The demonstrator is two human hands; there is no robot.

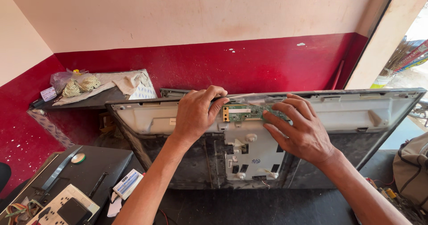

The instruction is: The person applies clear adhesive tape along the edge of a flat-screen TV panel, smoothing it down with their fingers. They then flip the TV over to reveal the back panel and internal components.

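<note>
A flat screen panel (356, 118) stands tilted on a dark bench, its back facing me. A small green circuit board (244, 112) sits along its upper edge, above a white metal bracket (252, 156). My left hand (196, 113) grips the top edge of the panel just left of the board, fingers curled over the rim. Flat on the board's right end lies my right hand (301, 129), with its fingertips pressing on it. A pale ribbon strip (249, 99) runs above the board.
A dark shelf (89, 101) at the back left holds cloth and a plastic bag. At the front left lie a dark panel (96, 165), a small white box (128, 183) and a multimeter (62, 207). A grey bag (412, 171) sits at the right. A red wall stands behind.
</note>
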